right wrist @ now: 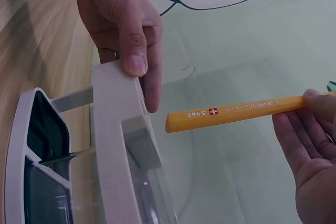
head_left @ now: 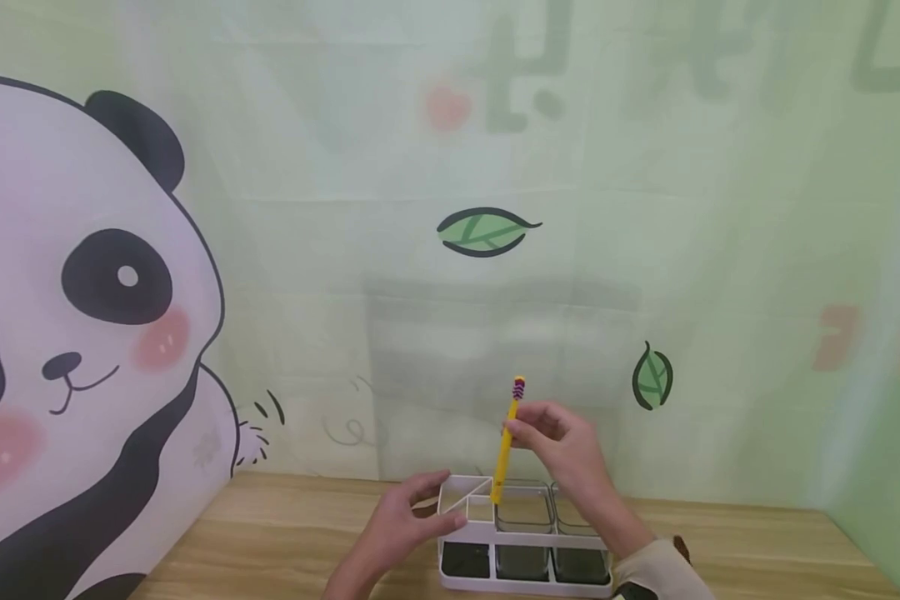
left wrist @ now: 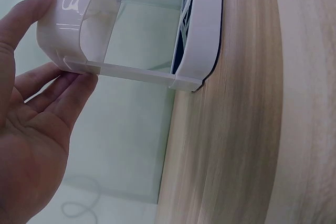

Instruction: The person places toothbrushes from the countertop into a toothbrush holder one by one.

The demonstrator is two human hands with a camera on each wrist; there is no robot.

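Observation:
My right hand (head_left: pixel 566 446) pinches a yellow toothbrush (head_left: pixel 505 458) by its upper part. The brush stands nearly upright, its purple bristles on top. Its handle end points down at the white toothbrush holder (head_left: pixel 525 541); in the right wrist view that blunt yellow end (right wrist: pixel 181 121) is apart from the holder's upper tier (right wrist: pixel 113 129). With thumb and fingers my left hand (head_left: pixel 399 521) grips the left end of that tier. The left wrist view shows the left thumb (left wrist: pixel 31 17) on the front of the tier and the fingers under its edge.
The holder stands on a wood-grain table (head_left: pixel 285 533). Clear cups (head_left: pixel 523 508) sit in its right-hand openings, above a lower tray with dark bases (head_left: pixel 465 560). Behind rises a pale green cloth (head_left: pixel 307 250) printed with a panda (head_left: pixel 120 192) and leaves.

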